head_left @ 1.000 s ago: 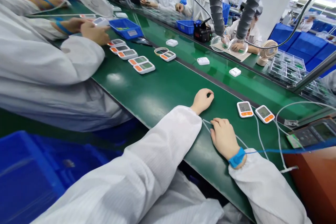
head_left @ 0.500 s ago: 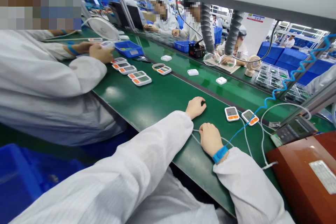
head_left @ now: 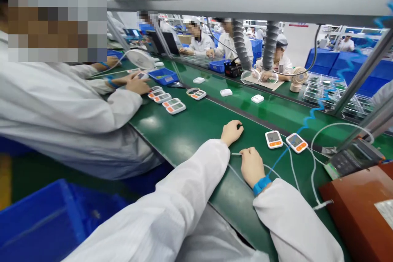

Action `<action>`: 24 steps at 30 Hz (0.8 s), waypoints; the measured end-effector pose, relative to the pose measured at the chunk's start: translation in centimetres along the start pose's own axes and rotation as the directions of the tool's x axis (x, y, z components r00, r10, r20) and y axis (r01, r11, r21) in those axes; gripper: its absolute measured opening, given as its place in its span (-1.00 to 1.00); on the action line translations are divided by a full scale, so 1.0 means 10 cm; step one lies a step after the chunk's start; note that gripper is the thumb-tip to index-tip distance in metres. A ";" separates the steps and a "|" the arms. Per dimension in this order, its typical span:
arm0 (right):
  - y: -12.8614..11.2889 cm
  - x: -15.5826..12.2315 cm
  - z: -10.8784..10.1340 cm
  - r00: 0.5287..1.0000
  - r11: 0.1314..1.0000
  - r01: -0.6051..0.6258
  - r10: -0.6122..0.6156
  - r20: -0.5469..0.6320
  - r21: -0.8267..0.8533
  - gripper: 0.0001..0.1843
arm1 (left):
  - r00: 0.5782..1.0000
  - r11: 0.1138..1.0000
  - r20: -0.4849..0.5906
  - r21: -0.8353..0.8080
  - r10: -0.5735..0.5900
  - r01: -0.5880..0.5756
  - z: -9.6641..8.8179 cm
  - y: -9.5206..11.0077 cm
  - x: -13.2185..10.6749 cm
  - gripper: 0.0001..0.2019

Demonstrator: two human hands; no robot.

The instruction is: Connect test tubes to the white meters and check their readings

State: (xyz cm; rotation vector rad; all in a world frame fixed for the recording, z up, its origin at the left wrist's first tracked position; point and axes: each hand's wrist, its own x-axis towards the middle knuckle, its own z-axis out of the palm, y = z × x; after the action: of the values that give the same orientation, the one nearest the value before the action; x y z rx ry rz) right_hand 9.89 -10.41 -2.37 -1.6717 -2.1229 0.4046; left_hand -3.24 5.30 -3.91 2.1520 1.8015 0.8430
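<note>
An open lane is provided on the green bench [head_left: 196, 127] between the left hand [head_left: 232, 132] and the grouped display units [head_left: 174, 106]. Ahead of the left hand, the dark strip [head_left: 258, 122] is reached without obstruction. From the right hand [head_left: 252, 166], the approach to the two orange-buttoned monitors [head_left: 274, 139] is crossed by white tubing [head_left: 294, 168] and the blue cord [head_left: 310, 115] (tethered at the wrist strap [head_left: 262, 185]). Farther right, passage is blocked by the meter [head_left: 353, 157] and brown box [head_left: 346, 200]. Leftward reach is limited by the co-worker's sleeve [head_left: 129, 108]. Above the far side, obstruction is presented by corrugated ducts [head_left: 239, 45].
</note>
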 end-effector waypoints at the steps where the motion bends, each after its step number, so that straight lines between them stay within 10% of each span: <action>1: 0.01 0.00 0.00 1.000 1.000 0.015 -0.015 -0.004 0.009 -0.65 | 1.000 1.000 -0.003 -0.007 -0.001 0.001 -0.01 0.01 0.00 -0.73; 15: 0.06 -0.04 0.03 0.972 0.968 0.234 -0.235 -0.003 0.093 -0.54 | 0.966 0.954 -0.012 -0.151 0.259 -0.258 -0.10 -0.21 -0.05 -0.77; 24: 0.22 -0.42 -0.32 0.998 1.000 -0.008 0.008 0.067 0.000 -0.62 | 0.959 0.996 -0.273 -0.034 0.072 -0.084 -1.10 -1.89 0.43 -0.67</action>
State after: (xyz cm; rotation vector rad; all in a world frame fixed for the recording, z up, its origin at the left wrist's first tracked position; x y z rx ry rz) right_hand 14.20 -14.06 -1.14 -1.6895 -2.1642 0.4703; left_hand -24.64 11.60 -3.26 2.1796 1.8055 1.2398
